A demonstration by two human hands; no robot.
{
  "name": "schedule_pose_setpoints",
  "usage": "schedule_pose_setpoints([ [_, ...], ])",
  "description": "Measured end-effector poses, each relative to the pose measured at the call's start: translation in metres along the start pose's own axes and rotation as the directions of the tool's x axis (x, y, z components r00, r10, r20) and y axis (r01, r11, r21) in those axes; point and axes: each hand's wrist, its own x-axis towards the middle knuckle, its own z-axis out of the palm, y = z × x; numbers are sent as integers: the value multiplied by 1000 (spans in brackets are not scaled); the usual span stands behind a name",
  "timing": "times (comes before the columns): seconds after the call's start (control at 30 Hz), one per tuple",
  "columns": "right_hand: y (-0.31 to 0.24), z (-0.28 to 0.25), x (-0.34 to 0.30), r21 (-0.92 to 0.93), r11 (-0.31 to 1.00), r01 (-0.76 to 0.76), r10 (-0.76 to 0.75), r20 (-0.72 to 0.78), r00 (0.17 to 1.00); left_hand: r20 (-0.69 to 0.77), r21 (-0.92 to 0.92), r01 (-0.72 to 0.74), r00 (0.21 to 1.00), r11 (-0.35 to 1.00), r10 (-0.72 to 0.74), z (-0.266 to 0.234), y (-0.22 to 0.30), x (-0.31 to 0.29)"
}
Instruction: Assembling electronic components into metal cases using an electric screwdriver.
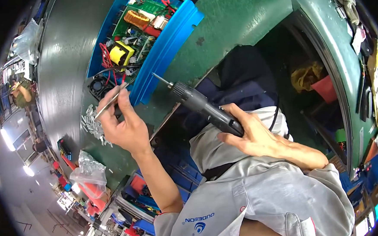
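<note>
My left hand (127, 129) pinches slim metal tweezers (108, 106) between thumb and fingers, beside the near end of an open blue metal housing (167, 48). Inside the housing sits a green circuit board with a yellow transformer (122, 53), a copper-wound coil (136, 19) and red wires. A small black fan (97, 85) is by its near end, partly behind my fingers. My right hand (259, 135) is wrapped around a black electric screwdriver (203, 108). Its bit points up and left toward the housing's side wall, apart from it.
Small pale metal pieces (92, 126) lie heaped left of my left hand. A grey belt-like surface (66, 60) runs along the left of the green bench (234, 11). At right, a dark-framed opening (323, 45) holds a yellow bag (306, 77). Clear plastic bags (90, 174) sit lower left.
</note>
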Motion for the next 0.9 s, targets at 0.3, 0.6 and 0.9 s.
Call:
schedule_pose_setpoints([
  [0.3,-4,-2,9,-38,995,91,-91,-5,996,-3,22,47,999,999,-47,-3,5,4],
  [0.6,1,-5,22,660,581,-476,71,541,838,-25,29,115,993,993,-114,-8,7,8],
  [0.9,-2,-10,14,520,746,-416,190,433,881,49,-81,-70,996,994,74,-10,-5,8],
])
